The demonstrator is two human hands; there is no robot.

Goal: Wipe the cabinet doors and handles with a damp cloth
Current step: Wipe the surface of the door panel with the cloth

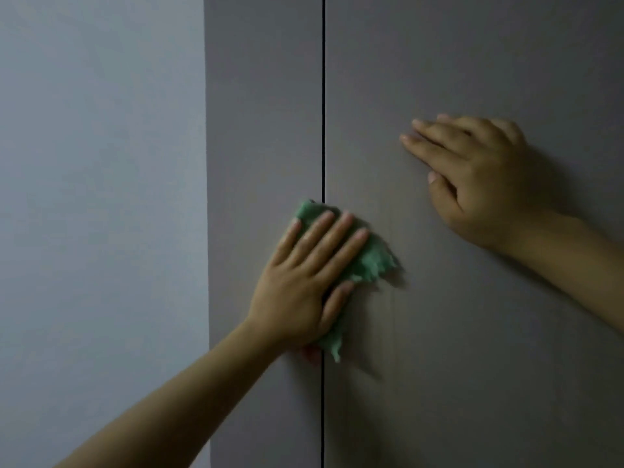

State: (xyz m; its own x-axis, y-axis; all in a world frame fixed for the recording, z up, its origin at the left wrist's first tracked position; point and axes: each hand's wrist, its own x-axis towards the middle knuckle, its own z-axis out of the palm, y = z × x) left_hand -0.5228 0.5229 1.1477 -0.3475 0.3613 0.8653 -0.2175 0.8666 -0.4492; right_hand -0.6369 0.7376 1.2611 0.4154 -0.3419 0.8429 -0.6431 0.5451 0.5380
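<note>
The left hand (304, 282) presses the green cloth (364, 261) flat-fingered over the dark gap (323, 96) between two grey doors (472, 332). At two o'clock of it, the right hand (472, 173) rests flat on the right door. No writing shows.

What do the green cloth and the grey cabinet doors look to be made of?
Green cloth: soft fabric, possibly microfibre; crumpled with ragged, fuzzy edges under the left hand. Cabinet doors: smooth matt grey panels, probably laminate or painted board; flat, no glare, no obvious grain.
</note>
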